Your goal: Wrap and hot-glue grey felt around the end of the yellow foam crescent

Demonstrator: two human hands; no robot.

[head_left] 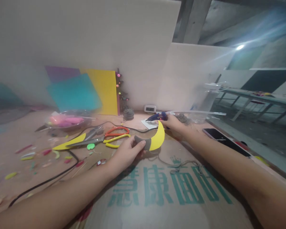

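**Crescent in the left hand, glue gun in the right**

A pale panel (143,47) backs the bench (4,159), and printed cardboard (181,216) covers the near middle, perhaps to spare the surface from glue. Purple, turquoise and yellow sheets (107,92) lean upright against the panel, probably to leave working room in front. The phone (225,141) lies flat near the bench's right edge, beyond the right forearm. The scissors (102,139) rest left of centre with their handles towards the left hand, a blade crossing a yellow strip (79,140); that looks like an easy place to reach.

The right hand (173,122) is wrapped around the glue gun (158,116), whose nozzle points left, over a white card (149,125); the card probably catches drips. A red light shows on the gun. The left hand (131,147) is narrowed in a pinch, thumb on top, around the grey end of the crescent (158,138). That grip seems meant to keep the yellow part free and the fingers off it.

The crescent projects right from the left fingertips, its tip curving up and away, just in front of the right hand. The gun sits beyond the crescent, inside the right grip. A small clock (150,109) stands behind the card.
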